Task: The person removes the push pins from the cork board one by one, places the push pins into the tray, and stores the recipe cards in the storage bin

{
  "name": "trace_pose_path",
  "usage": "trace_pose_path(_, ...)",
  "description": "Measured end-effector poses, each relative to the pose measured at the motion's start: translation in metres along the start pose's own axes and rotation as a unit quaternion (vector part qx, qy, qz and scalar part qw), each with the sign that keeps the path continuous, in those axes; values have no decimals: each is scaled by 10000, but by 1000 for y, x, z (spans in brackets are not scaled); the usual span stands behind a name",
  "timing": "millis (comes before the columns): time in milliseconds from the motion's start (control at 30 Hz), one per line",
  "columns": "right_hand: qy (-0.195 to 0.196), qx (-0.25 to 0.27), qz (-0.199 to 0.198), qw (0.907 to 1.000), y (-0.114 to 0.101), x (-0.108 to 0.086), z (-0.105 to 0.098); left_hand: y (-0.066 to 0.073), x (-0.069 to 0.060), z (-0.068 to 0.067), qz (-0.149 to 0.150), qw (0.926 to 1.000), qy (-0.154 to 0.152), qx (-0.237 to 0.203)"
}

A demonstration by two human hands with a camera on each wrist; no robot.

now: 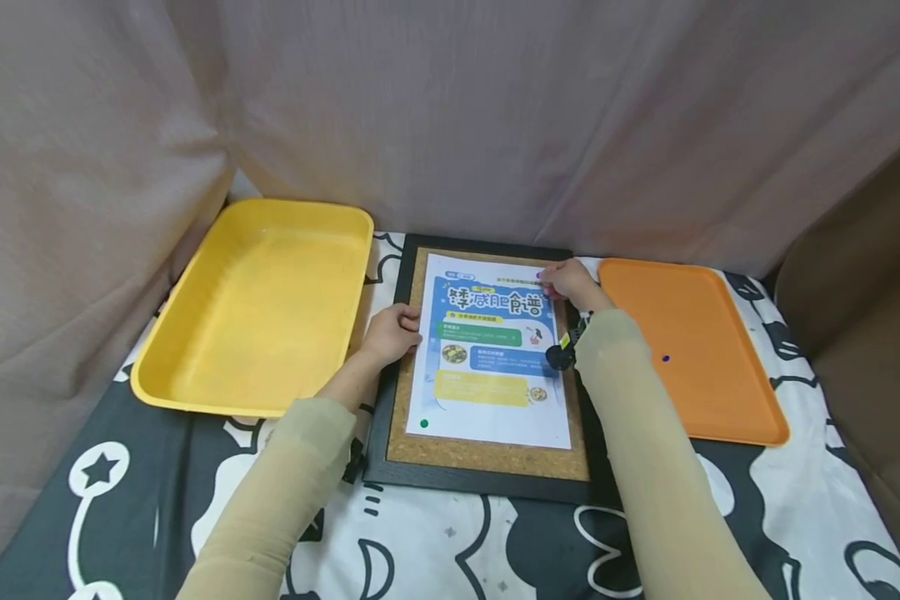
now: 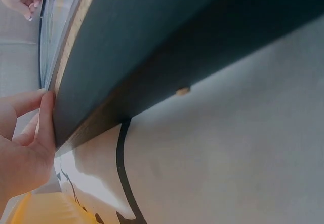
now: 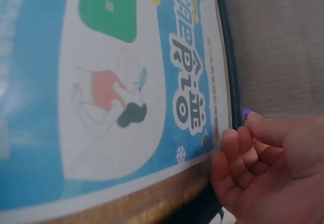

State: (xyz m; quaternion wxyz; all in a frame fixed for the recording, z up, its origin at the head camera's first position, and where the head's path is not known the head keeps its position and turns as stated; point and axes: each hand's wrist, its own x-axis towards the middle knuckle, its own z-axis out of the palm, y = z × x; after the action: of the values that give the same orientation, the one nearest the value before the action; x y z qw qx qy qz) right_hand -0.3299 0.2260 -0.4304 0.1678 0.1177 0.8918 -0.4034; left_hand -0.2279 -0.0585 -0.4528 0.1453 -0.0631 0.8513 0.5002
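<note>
"What could go wrong nearest you?"

"At the near left corner of the paper sheet (image 1: 483, 342), which lies on the cork board (image 1: 487, 453) inside the black frame (image 1: 487, 487). One green pin (image 1: 423, 423) sits in that corner. I see none at the other near corner, so a sideways tug could swing the sheet round the green one and leave it crooked."

"A little farther out?"

"A dark blue pin (image 1: 666, 358) lies loose on the orange tray (image 1: 708, 392), close beside my right sleeve (image 1: 637, 400). A careless sweep of that arm might roll it onto the tabletop (image 1: 412, 533), where the busy pattern would hide it."

"Is your left grip helping?"

"My left grip (image 1: 393, 335) holds nothing that I can see; its fingers lie relaxed at the frame's left side, by the sheet's edge. Whether they press the paper I can't tell. If they don't, it could creep or buckle under a push from the other side."

"And the far corner?"

"There my right grip (image 1: 572, 282) pinches a purple pin (image 3: 246, 113) between thumb and forefinger. I can't tell whether its tip has pierced the paper. Driven in at a slant, I think it could bend or tear the corner; set too near the rim, it might strike hard frame instead of cork and skid."
</note>
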Motion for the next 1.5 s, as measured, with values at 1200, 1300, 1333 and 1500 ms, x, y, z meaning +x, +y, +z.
trace_pose_path(1200, 10, -255, -372, 9990, 17, -37, -41, 0, 20, 4, 85, 9999, 2, -118)
trace_pose_path(1300, 18, -222, -426, 9988, 21, -36, -46, 1, 21, 4, 93, 9999, 13, -98)
trace_pose_path(1333, 6, -222, -454, 9987, 22, -37, -48, 1, 21, 4, 87, 9999, 17, -92)
trace_pose_path(1500, -47, -273, -447, 9986, 29, -39, -59, 3, 22, 5, 65, 9999, -7, -130)
